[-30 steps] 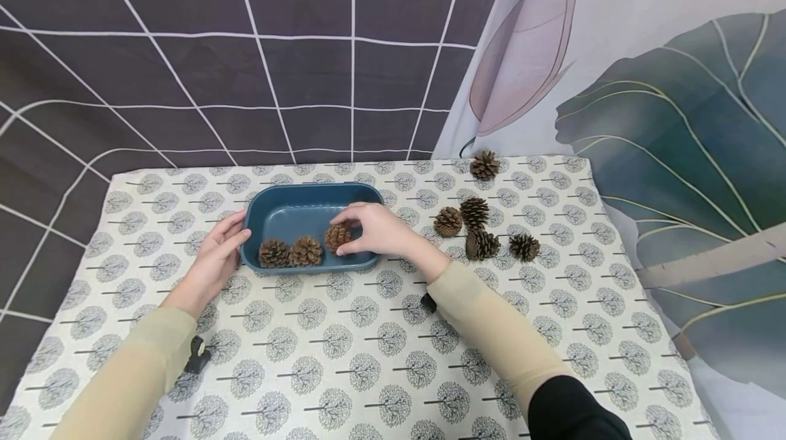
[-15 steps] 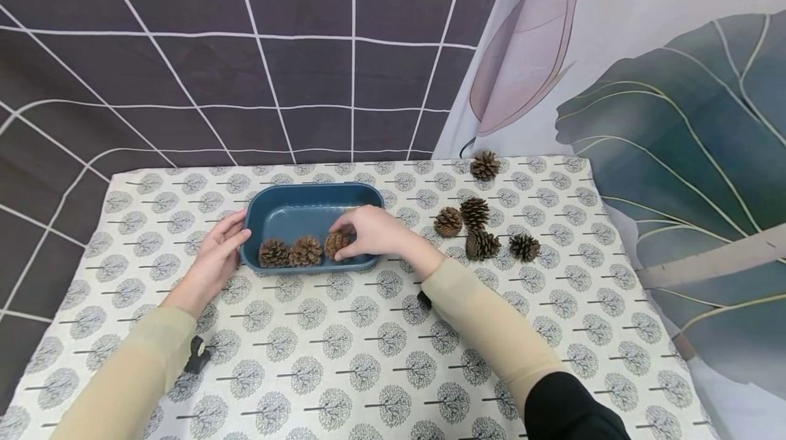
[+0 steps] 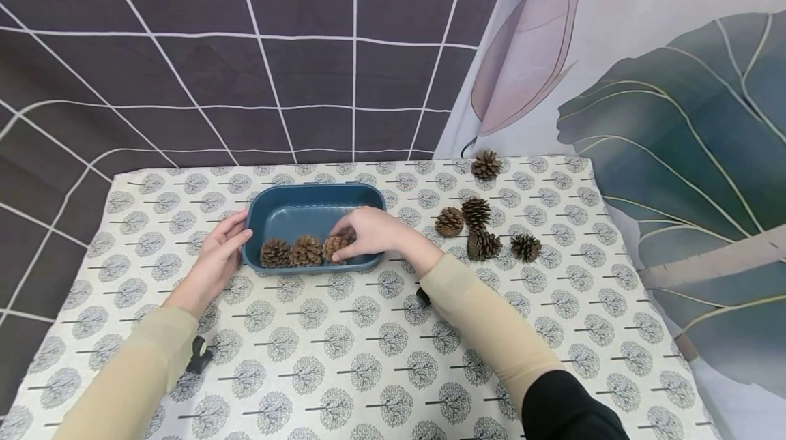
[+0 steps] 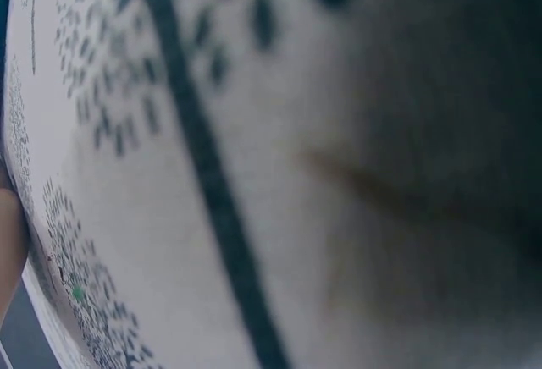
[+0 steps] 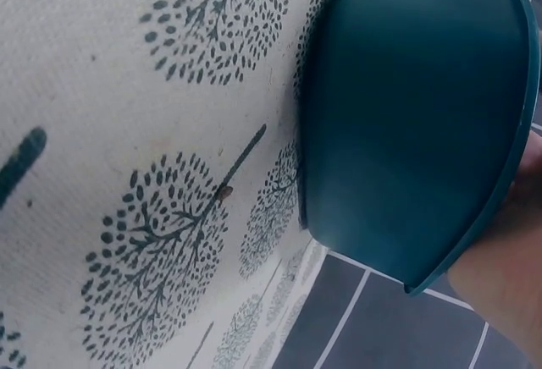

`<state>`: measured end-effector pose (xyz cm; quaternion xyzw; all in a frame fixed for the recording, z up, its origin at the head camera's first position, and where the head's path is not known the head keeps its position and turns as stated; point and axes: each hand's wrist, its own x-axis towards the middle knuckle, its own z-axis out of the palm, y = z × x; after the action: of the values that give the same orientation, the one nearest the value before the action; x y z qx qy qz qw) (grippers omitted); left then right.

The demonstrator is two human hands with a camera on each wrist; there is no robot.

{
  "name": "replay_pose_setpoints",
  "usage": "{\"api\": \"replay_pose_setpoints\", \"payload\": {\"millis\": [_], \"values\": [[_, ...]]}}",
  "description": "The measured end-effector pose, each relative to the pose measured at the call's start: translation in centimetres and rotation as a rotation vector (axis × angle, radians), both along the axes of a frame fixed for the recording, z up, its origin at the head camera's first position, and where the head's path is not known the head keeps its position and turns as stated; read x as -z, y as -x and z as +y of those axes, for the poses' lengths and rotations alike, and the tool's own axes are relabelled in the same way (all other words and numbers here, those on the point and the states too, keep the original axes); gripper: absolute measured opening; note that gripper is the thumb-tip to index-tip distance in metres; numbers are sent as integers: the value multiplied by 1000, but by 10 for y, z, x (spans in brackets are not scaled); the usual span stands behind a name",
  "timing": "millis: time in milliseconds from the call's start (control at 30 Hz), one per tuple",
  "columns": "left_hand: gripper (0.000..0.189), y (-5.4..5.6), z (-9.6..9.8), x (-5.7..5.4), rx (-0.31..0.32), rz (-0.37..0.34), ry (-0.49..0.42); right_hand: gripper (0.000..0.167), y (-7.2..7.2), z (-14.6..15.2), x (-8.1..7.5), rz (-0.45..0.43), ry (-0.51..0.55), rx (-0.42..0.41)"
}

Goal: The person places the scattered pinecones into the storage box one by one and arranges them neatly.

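In the head view a blue plastic bin (image 3: 293, 216) stands on the table. My right hand (image 3: 370, 232) reaches over its right side and pinches a pine cone (image 3: 334, 247) between thumb and fingers, low inside the bin. That cone sits right beside another pine cone (image 3: 306, 251), with a third pine cone (image 3: 274, 253) to its left along the near wall. My left hand (image 3: 220, 256) rests against the bin's left end, fingers extended and thumb at the rim. The right wrist view shows the bin's outer wall (image 5: 415, 132) and part of my right hand (image 5: 500, 267) beyond the rim.
Right of the bin lies a loose group of pine cones, among them a brown one (image 3: 449, 222) and a darker one (image 3: 526, 247). A lone pine cone (image 3: 486, 166) is at the table's back edge. A tree-print tablecloth (image 3: 344, 358) covers the table.
My right hand has shifted slightly left and lower with the pine cone, closing the gap to the neighbouring cone. My left hand and the bin have stayed in place.
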<state>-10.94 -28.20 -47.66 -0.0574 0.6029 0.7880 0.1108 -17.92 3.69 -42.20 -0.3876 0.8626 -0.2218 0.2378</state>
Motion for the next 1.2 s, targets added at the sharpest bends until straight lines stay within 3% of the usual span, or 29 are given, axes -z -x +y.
{"api": "replay_pose_setpoints", "payload": {"millis": [400, 633, 933, 1200], "values": [[38, 0, 2, 2, -7, 24, 3, 50, 0, 1, 0, 15, 27, 41], [37, -1, 2, 3, -9, 19, 7, 43, 0, 0, 1, 50, 0, -17], [39, 0, 3, 4, -24, 34, -36, 40, -2, 2, 1, 48, 25, 7], [39, 0, 3, 4, -30, 36, -16, 41, -5, 8, -2, 50, 115, -2]]}}
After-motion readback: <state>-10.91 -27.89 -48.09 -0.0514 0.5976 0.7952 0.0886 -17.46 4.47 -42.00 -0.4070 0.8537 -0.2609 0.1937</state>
